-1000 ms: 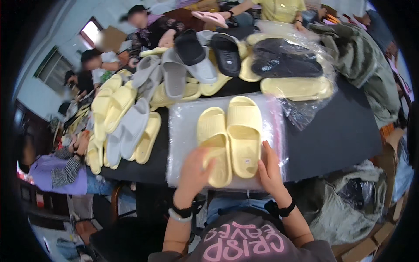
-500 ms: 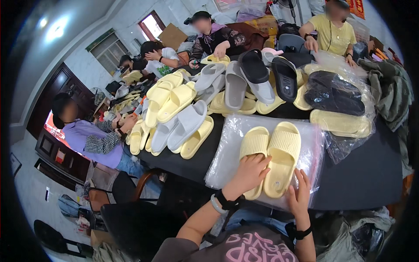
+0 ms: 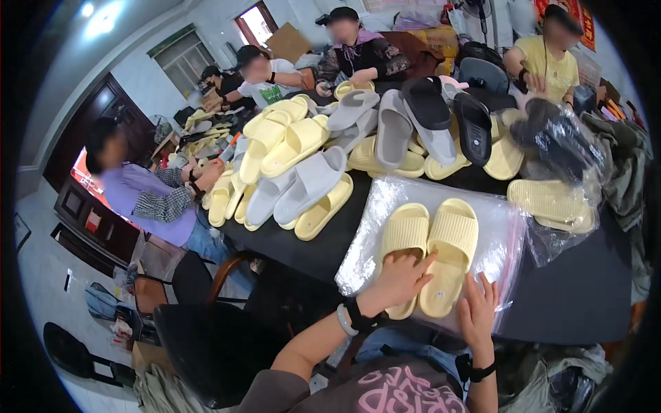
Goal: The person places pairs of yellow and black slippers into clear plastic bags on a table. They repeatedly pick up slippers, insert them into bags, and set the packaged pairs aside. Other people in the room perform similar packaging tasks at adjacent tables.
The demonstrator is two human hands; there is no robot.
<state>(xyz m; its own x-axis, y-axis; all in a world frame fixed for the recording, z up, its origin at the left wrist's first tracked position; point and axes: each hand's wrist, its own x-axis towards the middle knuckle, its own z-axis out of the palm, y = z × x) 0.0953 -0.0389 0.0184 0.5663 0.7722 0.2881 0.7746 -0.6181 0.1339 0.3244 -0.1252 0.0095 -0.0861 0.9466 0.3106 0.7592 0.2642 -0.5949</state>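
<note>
Pair of pale yellow slides (image 3: 430, 251) lies side by side on stack of clear plastic bags (image 3: 506, 237) at near edge of black table (image 3: 578, 296). Left hand (image 3: 399, 279) now flat on heel of left slide, fingers spread, pressing, no grip closed. Right hand (image 3: 477, 313) open, resting on bag edge beside right slide. Since a second ago: head turned left, slides unmoved. Loose slides heaped (image 3: 303, 165) toward far left edge.
</note>
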